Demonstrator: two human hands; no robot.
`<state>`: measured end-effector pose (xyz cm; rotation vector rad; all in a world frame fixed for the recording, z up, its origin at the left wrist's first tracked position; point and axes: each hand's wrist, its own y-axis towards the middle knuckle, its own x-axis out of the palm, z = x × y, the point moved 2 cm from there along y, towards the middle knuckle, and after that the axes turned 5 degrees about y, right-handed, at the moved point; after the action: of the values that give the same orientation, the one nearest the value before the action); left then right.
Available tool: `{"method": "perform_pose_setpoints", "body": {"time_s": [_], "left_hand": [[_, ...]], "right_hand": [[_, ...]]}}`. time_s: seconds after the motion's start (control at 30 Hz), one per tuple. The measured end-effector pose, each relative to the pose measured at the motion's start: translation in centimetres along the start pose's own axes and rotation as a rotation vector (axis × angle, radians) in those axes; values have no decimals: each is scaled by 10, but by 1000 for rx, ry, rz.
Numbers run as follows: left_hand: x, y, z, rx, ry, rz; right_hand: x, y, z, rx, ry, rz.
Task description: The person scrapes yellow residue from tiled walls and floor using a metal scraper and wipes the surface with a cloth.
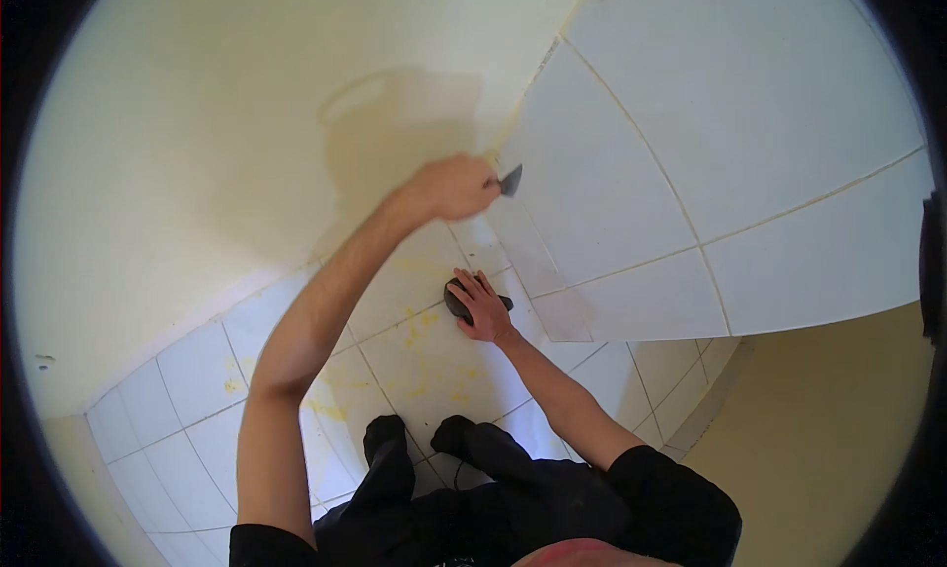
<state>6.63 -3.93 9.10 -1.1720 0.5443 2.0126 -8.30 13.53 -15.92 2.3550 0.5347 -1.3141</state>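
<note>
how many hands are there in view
2: the left hand holds a scraper near the wall tiles; the right hand, lower, lies over a dark rounded object. No others show.

Our left arm (301, 355) reaches out in front, bent, with our left hand (456, 187) curled in a fist, while our right arm (555, 387) stretches forward and our right hand (485, 313) lies flat, fingers (469, 283) apart.

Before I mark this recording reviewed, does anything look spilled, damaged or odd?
Yes: yellow smears blotch the otherwise pale floor, mostly left of the dark object under the right hand. They look like residue, though their source is unclear.
</note>
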Motion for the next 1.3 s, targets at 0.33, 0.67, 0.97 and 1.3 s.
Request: {"method": "perform_pose_setpoints", "body": {"time_s": [0.33,0.67,0.97,1.3], "left_hand": [[-54,18,5,-178,-84,363],[44,35,-12,-384,-434,410],[34,1,-52,-152,-515,334],[5,-59,-31,-136,-517,243]], "right_hand": [[-5,-1,17,72,62,-10],[-1,-4,27,89,130,20],[12,-4,35,32,159,91],[12,-3,27,32,97,116]]}}
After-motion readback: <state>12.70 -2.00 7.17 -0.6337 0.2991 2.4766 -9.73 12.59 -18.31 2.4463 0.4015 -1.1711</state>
